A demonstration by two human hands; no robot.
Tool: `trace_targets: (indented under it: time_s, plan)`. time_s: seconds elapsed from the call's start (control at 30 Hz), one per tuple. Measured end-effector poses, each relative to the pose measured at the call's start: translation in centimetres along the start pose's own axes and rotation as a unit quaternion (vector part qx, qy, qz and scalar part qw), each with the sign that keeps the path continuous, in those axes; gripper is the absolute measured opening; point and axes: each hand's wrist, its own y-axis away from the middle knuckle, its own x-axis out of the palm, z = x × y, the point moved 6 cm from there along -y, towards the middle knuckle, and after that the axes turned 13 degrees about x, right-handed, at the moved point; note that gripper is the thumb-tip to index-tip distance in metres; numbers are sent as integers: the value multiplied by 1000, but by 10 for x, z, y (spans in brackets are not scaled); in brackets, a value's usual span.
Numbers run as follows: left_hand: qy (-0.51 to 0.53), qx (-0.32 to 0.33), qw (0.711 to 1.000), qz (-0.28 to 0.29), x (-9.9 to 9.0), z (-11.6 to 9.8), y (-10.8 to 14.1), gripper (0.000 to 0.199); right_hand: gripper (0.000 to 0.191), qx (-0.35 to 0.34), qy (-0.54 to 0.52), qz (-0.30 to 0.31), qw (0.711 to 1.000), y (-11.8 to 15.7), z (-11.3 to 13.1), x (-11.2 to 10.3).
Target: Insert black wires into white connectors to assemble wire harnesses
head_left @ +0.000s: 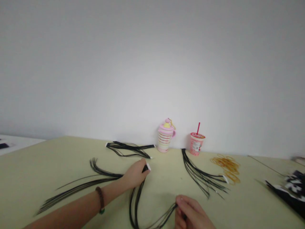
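Head view, forward and down across a pale yellow-green tabletop against a white wall. Hands apart, each clamped on a black wire bundle looping low between them. Left hand, with a wooden bead bracelet at the wrist, closed around the bundle's upper end near a white connector. Right hand, at the lower edge of the view, pinching the thin wires between fingertips.

Just left of the left hand, a spray of long black wires, running up to that hand, with any link to the held bundle unclear. Near the wall, a second wire bundle, lying flat with white ends. Right of the hands, a third wire bundle, fanned out and ending in a white connector.

Two containers upright by the wall, close together but apart: a pink-and-cream striped tumbler, with a domed pink lid and yellow top, and a pink printed cup, holding a red straw. Contents of both hidden by opaque walls. Beside the cup, a loose heap of amber rubber bands directly on the table. At far right, a blurred black-and-white patterned item.
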Motion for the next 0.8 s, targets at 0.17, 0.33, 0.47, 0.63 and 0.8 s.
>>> trace_targets:
  time_s: [0.17,0.33,0.47,0.63,0.8]
  plan:
    - [106,20,994,35,30,-44,-5,28,44,-51,-133,-100,985,1,18,-26]
    - [401,-82,906,110,79,-88,18,25,45,-44,-70,-92,992,-2,25,-27]
    - [485,-122,864,65,83,-93,19,25,47,-47,-10,-119,992,-10,27,-27]
    - [596,-101,795,50,81,-86,22,24,46,-121,169,-157,965,-16,31,-22]
    - [629,-36,773,76,74,-92,29,16,40,-158,170,-171,958,-15,28,-26]
